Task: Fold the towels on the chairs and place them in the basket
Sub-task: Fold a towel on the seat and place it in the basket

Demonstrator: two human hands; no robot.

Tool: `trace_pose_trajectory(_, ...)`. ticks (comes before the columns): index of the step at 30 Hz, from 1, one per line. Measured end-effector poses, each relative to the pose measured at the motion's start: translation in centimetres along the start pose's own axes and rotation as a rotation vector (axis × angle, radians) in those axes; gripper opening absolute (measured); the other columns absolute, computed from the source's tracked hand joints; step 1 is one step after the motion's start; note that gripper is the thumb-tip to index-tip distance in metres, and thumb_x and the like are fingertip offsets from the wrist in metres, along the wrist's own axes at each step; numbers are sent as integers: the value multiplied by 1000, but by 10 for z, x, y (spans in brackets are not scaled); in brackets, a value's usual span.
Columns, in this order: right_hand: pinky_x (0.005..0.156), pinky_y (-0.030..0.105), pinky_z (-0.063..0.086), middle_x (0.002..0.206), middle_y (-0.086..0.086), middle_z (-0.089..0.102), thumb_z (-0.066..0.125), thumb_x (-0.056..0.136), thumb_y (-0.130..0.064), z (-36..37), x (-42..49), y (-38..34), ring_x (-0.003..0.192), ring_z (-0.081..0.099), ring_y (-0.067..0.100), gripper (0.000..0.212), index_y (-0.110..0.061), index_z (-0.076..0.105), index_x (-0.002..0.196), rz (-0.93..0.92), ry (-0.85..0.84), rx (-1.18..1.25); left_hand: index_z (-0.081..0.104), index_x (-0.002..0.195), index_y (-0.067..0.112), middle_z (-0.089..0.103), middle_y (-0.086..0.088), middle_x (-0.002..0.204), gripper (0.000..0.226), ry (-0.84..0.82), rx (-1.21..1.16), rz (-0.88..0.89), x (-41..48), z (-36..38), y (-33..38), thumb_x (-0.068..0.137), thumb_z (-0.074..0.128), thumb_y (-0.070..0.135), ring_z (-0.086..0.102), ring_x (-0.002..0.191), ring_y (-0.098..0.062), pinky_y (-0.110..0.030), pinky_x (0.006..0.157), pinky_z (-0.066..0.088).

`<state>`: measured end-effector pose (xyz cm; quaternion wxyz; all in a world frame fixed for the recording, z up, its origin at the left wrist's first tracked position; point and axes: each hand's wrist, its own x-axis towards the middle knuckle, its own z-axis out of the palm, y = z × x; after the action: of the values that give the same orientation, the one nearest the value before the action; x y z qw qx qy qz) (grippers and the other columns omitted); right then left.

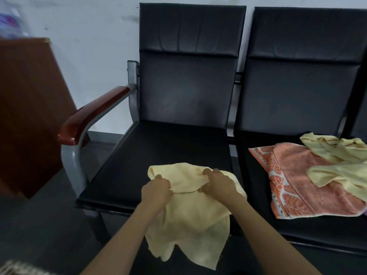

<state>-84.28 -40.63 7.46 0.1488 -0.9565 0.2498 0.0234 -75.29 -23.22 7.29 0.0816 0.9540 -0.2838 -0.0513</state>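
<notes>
A pale yellow towel [190,219] lies crumpled on the front of the left black chair seat [151,151] and hangs over its front edge. My left hand [155,190] and my right hand [219,181] both grip bunched folds of this towel, close together. On the right chair seat [317,231] an orange patterned towel [297,181] lies spread out. Another pale yellow towel [337,163] sits crumpled on top of the orange towel. No basket is in view.
The left chair has a red-brown armrest [89,114] on a grey metal frame [73,161]. A brown wooden panel [27,108] stands to the left. A white wall is behind the chairs, dark floor below.
</notes>
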Motion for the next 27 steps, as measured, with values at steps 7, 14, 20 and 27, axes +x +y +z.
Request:
trace_pose_trajectory(7,71,29,38,100,7,60,33,102,-26,7,7,3,92,58,24,30,-11,57,111,51,114,222,57,99,14,64,-4,64,18,219,-857,-112,-2,-11,5,99,45,28,56,47,-11,-23,47,48)
trace_pose_trajectory(14,71,35,44,100,3,49,39,99,-16,0,4,-5,84,54,23,11,-10,46,105,-19,284,399,38,100,19,48,1,65,9,442,-925,36,-1,-16,19,103,34,27,41,51,-10,-18,49,34)
trace_pose_trajectory(20,78,27,44,121,6,47,48,94,-12,0,13,28,103,54,22,29,-12,49,123,74,157,153,35,101,15,43,0,67,10,417,-987,-123,4,-9,2,103,31,24,39,55,-11,-25,50,33)
trace_pose_trajectory(27,71,35,48,105,7,56,34,97,-11,-11,14,37,86,58,24,23,-16,51,111,171,266,142,28,107,16,49,-4,71,9,278,-924,-72,4,3,2,102,33,22,42,55,-13,-26,50,35)
